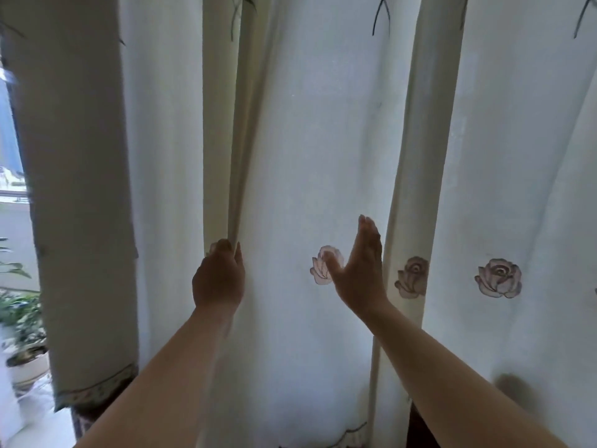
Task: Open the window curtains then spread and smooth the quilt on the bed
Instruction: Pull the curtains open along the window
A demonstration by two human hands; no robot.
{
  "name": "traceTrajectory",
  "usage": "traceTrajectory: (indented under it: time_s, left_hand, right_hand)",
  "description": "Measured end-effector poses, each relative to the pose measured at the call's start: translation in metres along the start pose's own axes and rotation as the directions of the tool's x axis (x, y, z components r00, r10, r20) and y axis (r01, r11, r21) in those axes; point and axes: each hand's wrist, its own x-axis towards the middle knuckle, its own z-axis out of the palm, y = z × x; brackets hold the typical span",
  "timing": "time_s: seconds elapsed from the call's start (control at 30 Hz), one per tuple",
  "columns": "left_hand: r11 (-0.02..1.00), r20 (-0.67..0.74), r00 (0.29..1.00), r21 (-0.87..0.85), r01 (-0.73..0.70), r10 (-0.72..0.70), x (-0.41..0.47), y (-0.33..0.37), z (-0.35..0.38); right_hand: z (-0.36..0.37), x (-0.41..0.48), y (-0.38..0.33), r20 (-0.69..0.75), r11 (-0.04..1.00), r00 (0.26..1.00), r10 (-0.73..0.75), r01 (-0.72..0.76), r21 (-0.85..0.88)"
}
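A white curtain [307, 140] with pink rose prints hangs in long folds and fills most of the view. My left hand [219, 279] grips a vertical fold of the curtain left of centre, its fingers curled round the cloth edge. To its right, my right hand [360, 270] is raised with straight fingers and a flat palm against the curtain, beside a fold and over one rose print. The bed and the quilt are out of view.
At the far left the curtain leaves a narrow gap showing the window [9, 150] and daylight. Potted green plants [21, 321] stand on the sill below that gap. A dark edge [420, 428] shows under the curtain hem at the bottom right.
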Motion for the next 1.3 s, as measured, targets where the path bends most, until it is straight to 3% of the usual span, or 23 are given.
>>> traceTrajectory:
  time_s: [0.17,0.47,0.7,0.83,0.93,1.0,1.1,1.2,1.23,1.3]
  left_hand:
    - [0.998,-0.011,1.0,0.052,0.025,-0.025,0.008,-0.027,-0.017]
    - [0.964,-0.13,0.989,0.247,0.095,-0.064,0.033,-0.072,-0.054]
    - [0.961,-0.147,0.986,0.254,0.112,-0.076,0.042,-0.088,-0.049]
    - [0.961,-0.099,0.993,0.262,0.09,-0.066,0.046,-0.092,-0.024]
    - [0.961,-0.065,0.995,0.259,0.096,-0.082,0.058,-0.102,-0.023]
    - [0.96,-0.066,0.994,0.262,0.098,-0.083,0.068,-0.111,-0.024]
    - [0.974,-0.125,0.992,0.225,0.03,-0.001,0.083,-0.126,-0.023]
    - [0.98,-0.337,0.942,0.186,0.07,-0.003,0.101,-0.147,-0.017]
    - [0.989,-0.324,0.944,0.105,0.104,-0.065,0.107,-0.15,-0.017]
    - [0.968,-0.132,0.966,-0.149,0.203,-0.223,0.122,-0.152,-0.02]
  right_hand:
    - [0.02,0.013,-0.009,0.093,0.987,0.985,0.144,-0.15,0.061]
    - [0.049,0.018,-0.029,0.197,0.964,0.951,0.239,-0.256,0.066]
    - [0.066,0.022,-0.047,0.161,0.96,0.954,0.252,-0.268,0.085]
    - [0.075,0.033,-0.055,0.297,0.891,0.899,0.322,-0.394,0.227]
    - [0.086,0.036,-0.064,0.396,0.809,0.874,0.28,-0.437,0.393]
    - [0.094,0.037,-0.074,0.388,0.77,0.886,0.255,-0.428,0.472]
    - [0.108,0.047,-0.09,0.326,0.764,0.912,0.251,-0.393,0.512]
    - [0.129,0.068,-0.109,0.291,0.753,0.918,0.269,-0.389,0.53]
    - [0.134,0.074,-0.115,0.27,0.767,0.923,0.273,-0.378,0.519]
    - [0.149,0.087,-0.125,0.191,0.816,0.939,0.287,-0.344,0.464]
